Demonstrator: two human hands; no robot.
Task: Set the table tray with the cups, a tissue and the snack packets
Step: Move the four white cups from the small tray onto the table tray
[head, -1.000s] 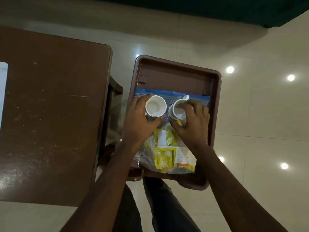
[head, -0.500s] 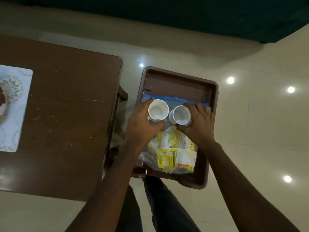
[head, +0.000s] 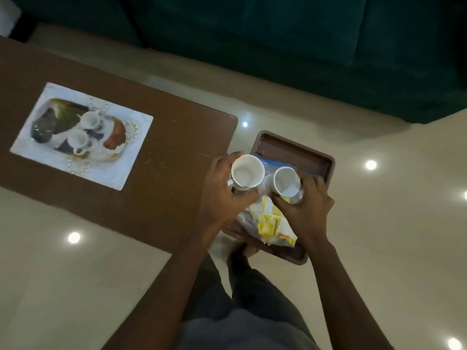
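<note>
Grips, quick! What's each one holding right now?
Left grip: closed, holding the left white cup.
Right grip: closed, holding the right white cup.

Brown wooden table (head: 164, 157) on left, top a bit scuffed. White patterned tray (head: 126, 160) flat on its far-left part. Two white cups (head: 89, 120) on that, plus dark and orange-brown stuff too blurry to name. Just off table's right corner: brown plastic tray (head: 298, 157), blue-edged clear bag (head: 268, 164) and yellow snack packets (head: 269, 222) lying inside. Glossy cream floor (head: 379, 248) underneath.
</note>
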